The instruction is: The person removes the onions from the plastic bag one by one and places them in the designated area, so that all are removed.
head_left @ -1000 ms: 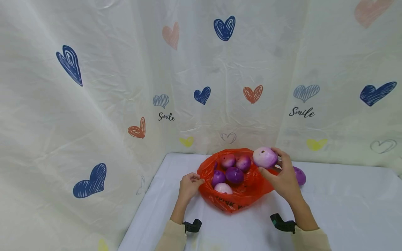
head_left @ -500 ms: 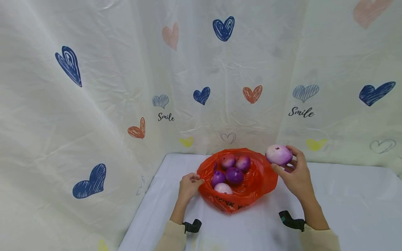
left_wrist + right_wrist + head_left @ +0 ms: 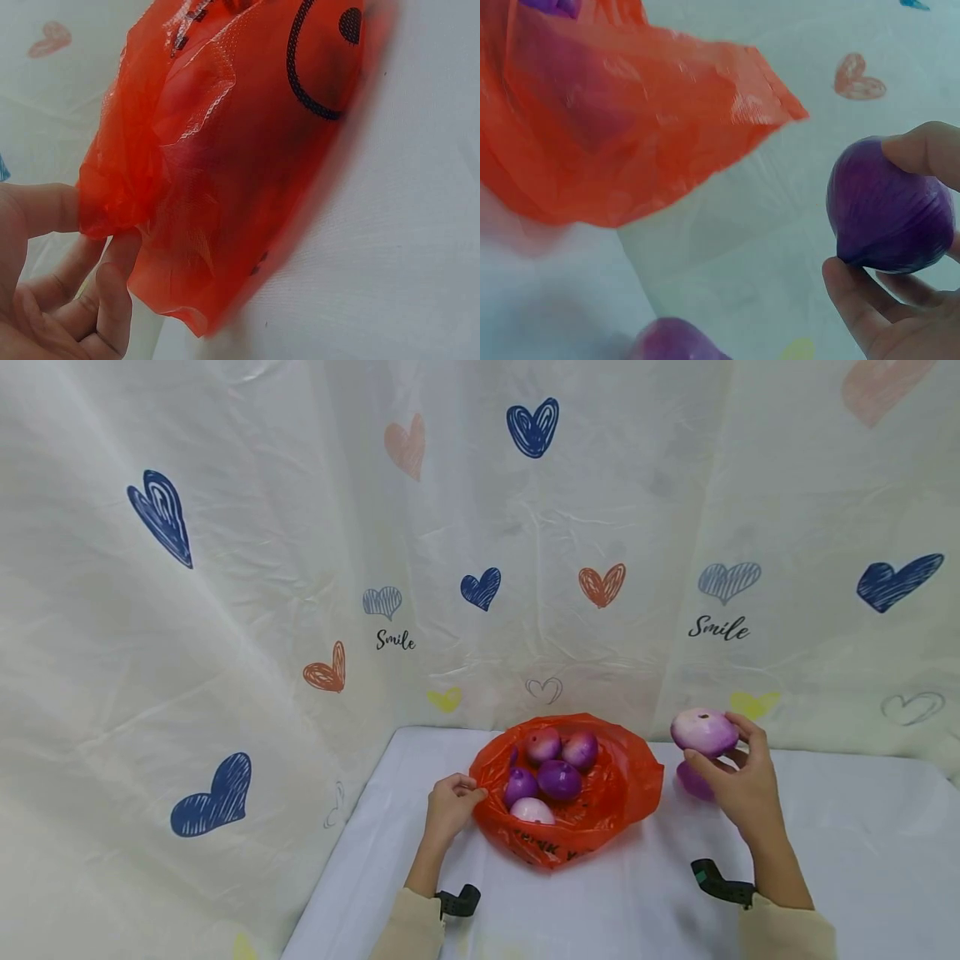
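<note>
A red plastic bag point(image 3: 636, 785) with black print sits open-mouthed on the table, several red onions point(image 3: 560, 779) inside it. My left hand point(image 3: 450, 810) pinches the bag's left rim; up close in the left wrist view, thumb and fingers grip the thin film point(image 3: 124, 195). To the right of the bag, my right hand point(image 3: 746, 785) holds a pale purple onion point(image 3: 702, 732) up in the air. Its pointed end faces the fingertips in the right wrist view, where the onion point(image 3: 889, 210) looks darker. Behind and below it, another onion point(image 3: 693, 783) rests on the table, partly hidden.
A white cloth covers the table point(image 3: 862, 843). Close behind its back edge hangs a pale sheet point(image 3: 645, 510) printed with hearts and the word "Smile". The same sheet closes off the left side. Each wrist wears a black camera point(image 3: 723, 885).
My right hand has carried the onion from over the bag's right rim rightward, above the loose onion. The left hand keeps its place on the bag.
</note>
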### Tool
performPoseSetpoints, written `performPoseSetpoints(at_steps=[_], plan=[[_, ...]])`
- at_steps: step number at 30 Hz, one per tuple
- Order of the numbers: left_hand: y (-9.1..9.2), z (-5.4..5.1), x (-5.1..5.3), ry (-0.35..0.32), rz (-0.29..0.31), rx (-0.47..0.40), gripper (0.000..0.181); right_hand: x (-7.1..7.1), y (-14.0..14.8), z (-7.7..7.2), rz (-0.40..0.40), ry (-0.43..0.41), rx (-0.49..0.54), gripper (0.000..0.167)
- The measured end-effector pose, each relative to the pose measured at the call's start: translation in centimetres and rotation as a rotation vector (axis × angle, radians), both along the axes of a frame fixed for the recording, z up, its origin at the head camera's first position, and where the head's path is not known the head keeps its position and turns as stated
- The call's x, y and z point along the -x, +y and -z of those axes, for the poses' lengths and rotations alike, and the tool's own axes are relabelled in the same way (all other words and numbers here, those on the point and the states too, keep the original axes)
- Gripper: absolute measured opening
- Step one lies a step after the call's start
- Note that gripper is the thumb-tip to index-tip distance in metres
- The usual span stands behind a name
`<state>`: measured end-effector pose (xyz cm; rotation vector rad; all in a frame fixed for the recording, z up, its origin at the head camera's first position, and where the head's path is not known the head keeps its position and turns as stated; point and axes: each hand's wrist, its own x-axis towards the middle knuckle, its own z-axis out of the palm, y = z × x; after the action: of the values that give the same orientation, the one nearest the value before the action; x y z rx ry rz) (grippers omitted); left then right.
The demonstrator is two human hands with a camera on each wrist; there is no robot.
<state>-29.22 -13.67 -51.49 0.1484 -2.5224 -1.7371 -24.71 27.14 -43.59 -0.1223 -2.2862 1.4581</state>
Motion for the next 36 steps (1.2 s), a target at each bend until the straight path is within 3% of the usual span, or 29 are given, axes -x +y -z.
performPoseSetpoints(at_steps=[13,36], plan=[[0.0,0.2,0.0,-0.002,-0.002,0.003,0.015,0.3,3.6,1.8,0.074,-0.002,0.114,0.084],[0.0,0.2,0.2,-0.009,-0.010,0.008,0.014,1.0,7.0,5.5,0.175,-0.220,0.152,0.091]])
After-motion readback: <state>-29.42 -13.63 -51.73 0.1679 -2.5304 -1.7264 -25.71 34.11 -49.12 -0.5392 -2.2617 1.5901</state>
